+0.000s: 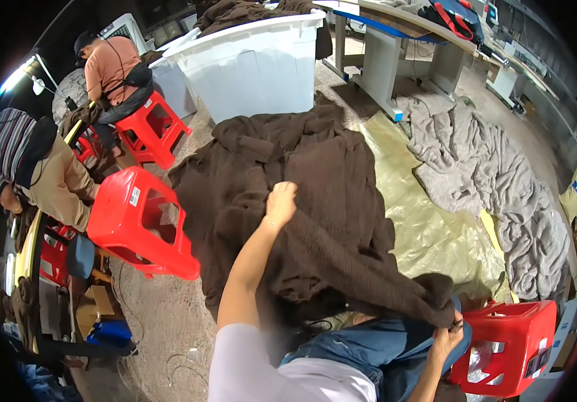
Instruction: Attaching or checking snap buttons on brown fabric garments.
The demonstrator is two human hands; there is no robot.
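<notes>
A large heap of dark brown plush fabric spreads over the floor in front of me and reaches up across my lap. My left hand, its fingers closed, grips the cloth near the middle of the heap. Down at my right knee, my right hand pinches the end of a long fold of the same cloth. Between the two hands that fold runs slantwise. What lies under the folds is hidden.
Red plastic stools stand at my left and right. A white bin full of brown cloth is ahead. Grey fabric lies beside a yellowish plastic sheet. Two people sit at the left; a table stands far right.
</notes>
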